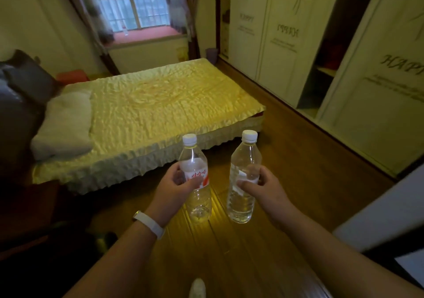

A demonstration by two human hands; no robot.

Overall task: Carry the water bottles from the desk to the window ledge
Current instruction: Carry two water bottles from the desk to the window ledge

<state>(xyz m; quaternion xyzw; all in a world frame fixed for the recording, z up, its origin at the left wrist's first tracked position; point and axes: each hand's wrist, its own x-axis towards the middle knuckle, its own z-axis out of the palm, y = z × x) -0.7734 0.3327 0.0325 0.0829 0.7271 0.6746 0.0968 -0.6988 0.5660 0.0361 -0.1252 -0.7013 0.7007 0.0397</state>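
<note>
Bed (146,111) with yellow cover is seen across the wooden floor (286,160); window ledge (146,36) lies beyond it, well apart from the hands. Left bottle (196,178) is gripped upright around its label by the left hand (171,191). Right bottle (243,178) is clasped upright by the right hand (267,191). Both are held above the floor, caps on.

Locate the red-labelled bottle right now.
Head view, lower centre: the red-labelled bottle is upright in the left hand, over the wooden floor, left of the right hand's bottle.
</note>
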